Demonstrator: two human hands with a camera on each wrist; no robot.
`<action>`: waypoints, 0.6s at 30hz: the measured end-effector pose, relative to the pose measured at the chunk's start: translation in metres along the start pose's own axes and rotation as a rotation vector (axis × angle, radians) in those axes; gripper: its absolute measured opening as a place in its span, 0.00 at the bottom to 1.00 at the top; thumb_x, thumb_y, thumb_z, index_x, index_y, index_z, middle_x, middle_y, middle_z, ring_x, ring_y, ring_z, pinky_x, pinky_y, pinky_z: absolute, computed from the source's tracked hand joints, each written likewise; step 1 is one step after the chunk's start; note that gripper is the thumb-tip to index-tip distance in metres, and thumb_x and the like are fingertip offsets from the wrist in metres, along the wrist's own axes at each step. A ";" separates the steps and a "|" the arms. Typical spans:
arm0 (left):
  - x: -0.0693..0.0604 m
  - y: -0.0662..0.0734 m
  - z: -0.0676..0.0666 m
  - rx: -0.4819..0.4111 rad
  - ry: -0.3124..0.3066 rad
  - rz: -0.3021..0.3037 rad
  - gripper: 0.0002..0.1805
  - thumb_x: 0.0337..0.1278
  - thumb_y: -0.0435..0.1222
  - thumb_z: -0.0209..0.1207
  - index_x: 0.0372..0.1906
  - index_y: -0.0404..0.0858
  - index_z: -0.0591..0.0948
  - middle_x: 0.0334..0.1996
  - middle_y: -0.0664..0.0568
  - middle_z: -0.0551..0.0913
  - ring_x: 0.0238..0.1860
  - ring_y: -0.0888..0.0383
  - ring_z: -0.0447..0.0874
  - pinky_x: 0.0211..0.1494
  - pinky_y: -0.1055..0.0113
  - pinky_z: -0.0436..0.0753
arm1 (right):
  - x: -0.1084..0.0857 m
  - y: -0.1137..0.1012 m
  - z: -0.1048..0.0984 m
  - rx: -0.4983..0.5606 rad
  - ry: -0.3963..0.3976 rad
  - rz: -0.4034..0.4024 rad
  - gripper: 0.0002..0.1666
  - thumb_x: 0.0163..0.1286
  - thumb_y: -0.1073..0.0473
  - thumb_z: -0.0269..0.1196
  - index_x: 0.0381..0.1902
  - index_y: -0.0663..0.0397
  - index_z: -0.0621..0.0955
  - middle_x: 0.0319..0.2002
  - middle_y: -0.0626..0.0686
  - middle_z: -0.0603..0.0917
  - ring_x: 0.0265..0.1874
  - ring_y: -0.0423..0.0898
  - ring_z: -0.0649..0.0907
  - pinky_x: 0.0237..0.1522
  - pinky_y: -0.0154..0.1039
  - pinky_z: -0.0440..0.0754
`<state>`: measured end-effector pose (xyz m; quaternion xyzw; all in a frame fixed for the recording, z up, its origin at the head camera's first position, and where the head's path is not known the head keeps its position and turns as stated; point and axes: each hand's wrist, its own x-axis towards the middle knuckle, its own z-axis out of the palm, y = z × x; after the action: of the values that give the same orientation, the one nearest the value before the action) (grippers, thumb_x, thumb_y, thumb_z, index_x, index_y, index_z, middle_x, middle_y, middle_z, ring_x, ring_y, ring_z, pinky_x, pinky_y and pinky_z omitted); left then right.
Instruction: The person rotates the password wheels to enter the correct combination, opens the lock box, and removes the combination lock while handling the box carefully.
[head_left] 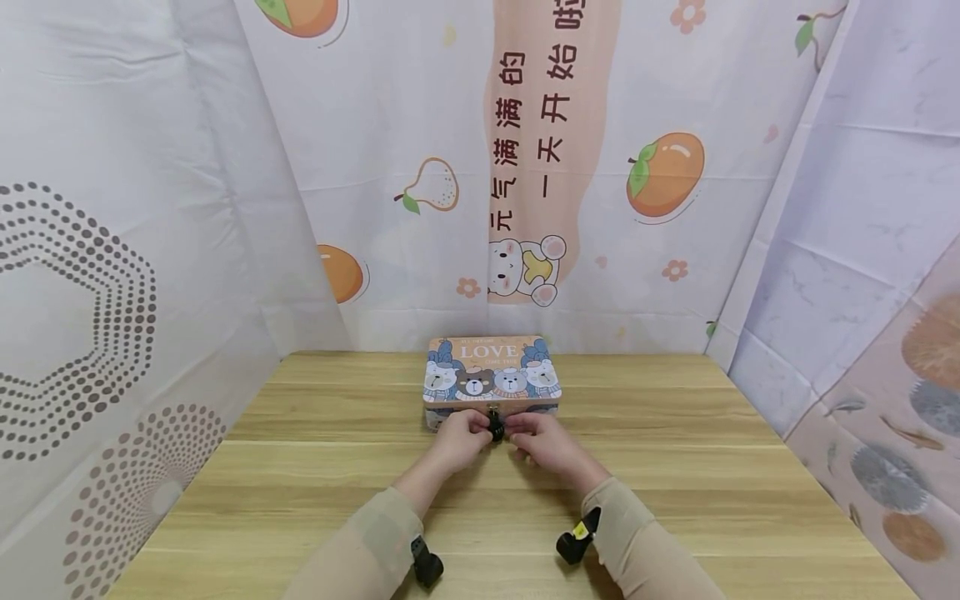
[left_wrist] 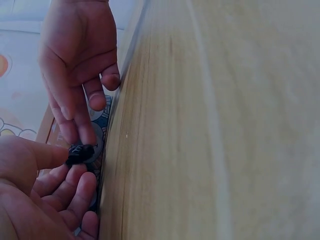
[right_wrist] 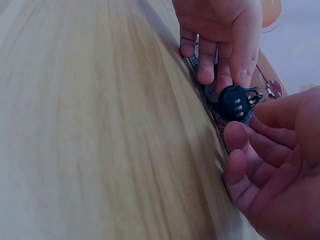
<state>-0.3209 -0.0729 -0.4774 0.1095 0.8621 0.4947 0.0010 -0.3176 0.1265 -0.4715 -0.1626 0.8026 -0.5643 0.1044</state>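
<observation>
A black padlock [head_left: 496, 427] with three number dials hangs by its shackle at the front latch of a decorated box [head_left: 491, 354]. My left hand [head_left: 457, 440] pinches the padlock [left_wrist: 80, 154] from the left, thumb against its body and fingertips close below. From the other side my right hand [head_left: 551, 446] reaches in with fingers mostly extended, their tips at the padlock's edge. The dials face the camera on the padlock [right_wrist: 235, 103] in the right wrist view, and the metal latch [right_wrist: 275, 88] shows beside the shackle. Fingers hide part of the box's front.
The closed box stands near the back edge of the wooden table [head_left: 337, 467]. Printed curtains [head_left: 390, 100] hang behind and at both sides. Small black devices [head_left: 427, 565] are strapped at both sleeve cuffs.
</observation>
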 end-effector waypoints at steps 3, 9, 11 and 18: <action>0.000 -0.001 0.000 -0.003 0.007 -0.005 0.07 0.62 0.29 0.64 0.43 0.31 0.83 0.34 0.50 0.84 0.35 0.57 0.80 0.40 0.63 0.81 | 0.001 0.001 0.001 0.021 -0.003 0.004 0.19 0.75 0.68 0.57 0.60 0.71 0.78 0.49 0.64 0.85 0.29 0.50 0.83 0.23 0.36 0.76; -0.002 0.000 -0.002 -0.006 0.013 0.003 0.07 0.62 0.29 0.64 0.43 0.31 0.84 0.33 0.51 0.83 0.35 0.57 0.79 0.42 0.63 0.80 | 0.003 0.004 0.002 0.057 0.002 0.024 0.18 0.75 0.64 0.60 0.58 0.69 0.80 0.45 0.62 0.85 0.28 0.48 0.83 0.24 0.36 0.76; -0.003 0.000 -0.003 -0.023 0.011 0.001 0.07 0.63 0.29 0.64 0.43 0.30 0.84 0.34 0.50 0.83 0.36 0.57 0.79 0.41 0.64 0.80 | 0.003 0.005 0.002 0.062 0.006 0.033 0.17 0.76 0.64 0.60 0.58 0.68 0.80 0.44 0.61 0.85 0.28 0.48 0.82 0.24 0.36 0.76; -0.005 0.003 -0.004 -0.112 -0.010 -0.035 0.08 0.66 0.28 0.61 0.46 0.28 0.83 0.34 0.47 0.84 0.33 0.57 0.81 0.34 0.66 0.81 | 0.003 0.004 0.002 0.090 0.020 0.048 0.17 0.75 0.63 0.61 0.57 0.67 0.81 0.43 0.60 0.84 0.28 0.48 0.82 0.24 0.36 0.76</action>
<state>-0.3163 -0.0755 -0.4734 0.0967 0.8349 0.5415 0.0203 -0.3206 0.1251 -0.4758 -0.1328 0.7810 -0.5988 0.1173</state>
